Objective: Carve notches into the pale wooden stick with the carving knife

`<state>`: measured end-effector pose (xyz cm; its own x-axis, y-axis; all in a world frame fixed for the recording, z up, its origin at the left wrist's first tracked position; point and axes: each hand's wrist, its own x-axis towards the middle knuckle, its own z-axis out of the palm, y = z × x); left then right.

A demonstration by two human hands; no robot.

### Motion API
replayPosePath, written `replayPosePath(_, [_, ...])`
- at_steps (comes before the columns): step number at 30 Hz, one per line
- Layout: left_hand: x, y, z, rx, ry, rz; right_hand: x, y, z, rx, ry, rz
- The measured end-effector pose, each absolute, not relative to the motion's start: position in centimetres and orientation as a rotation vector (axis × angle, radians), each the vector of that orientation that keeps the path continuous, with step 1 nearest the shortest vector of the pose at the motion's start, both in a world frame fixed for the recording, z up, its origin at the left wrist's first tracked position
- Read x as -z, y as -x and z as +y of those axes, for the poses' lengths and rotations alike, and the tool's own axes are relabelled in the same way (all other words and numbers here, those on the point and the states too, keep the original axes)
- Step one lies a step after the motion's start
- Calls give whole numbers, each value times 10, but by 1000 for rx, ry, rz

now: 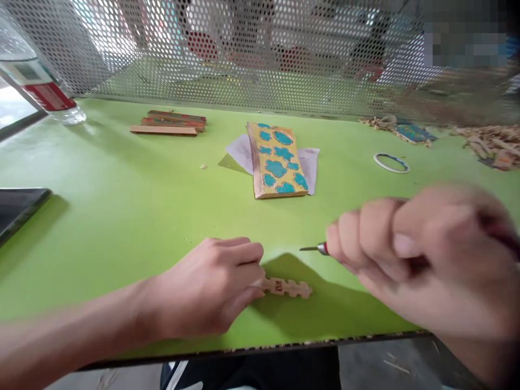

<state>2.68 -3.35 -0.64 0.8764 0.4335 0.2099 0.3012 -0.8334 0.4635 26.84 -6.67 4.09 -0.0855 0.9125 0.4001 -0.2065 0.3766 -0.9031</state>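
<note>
Near the table's front edge, my left hand (223,281) pinches one end of a small pale wooden strip (292,288) with notched edges and a dark reddish mark on it. The strip's left end is hidden under my fingers. To the right, my right hand (410,244) is wrapped round the handle of a carving knife (312,248). Its thin metal tip points left, above the strip and apart from it. Most of the handle is covered by my fist, which is slightly blurred.
A yellow block with blue patches (280,160) lies on white paper (312,162). Painted wooden strips (170,123), a water bottle (49,95), a dark flat device (20,208), a tape ring (392,162) and a heap of cords (493,141) surround it. A perforated metal screen (227,65) borders the green table.
</note>
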Motion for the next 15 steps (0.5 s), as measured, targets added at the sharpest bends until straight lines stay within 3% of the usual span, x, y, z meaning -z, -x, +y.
replayPosePath(5, [0, -23, -32, -438, -2640, 590, -19, -256, -61, -927, 690, -1428])
replayPosePath(15, [-4, -19, -26, -355, -2684, 487, -4, -263, -58, -948, 756, -1468])
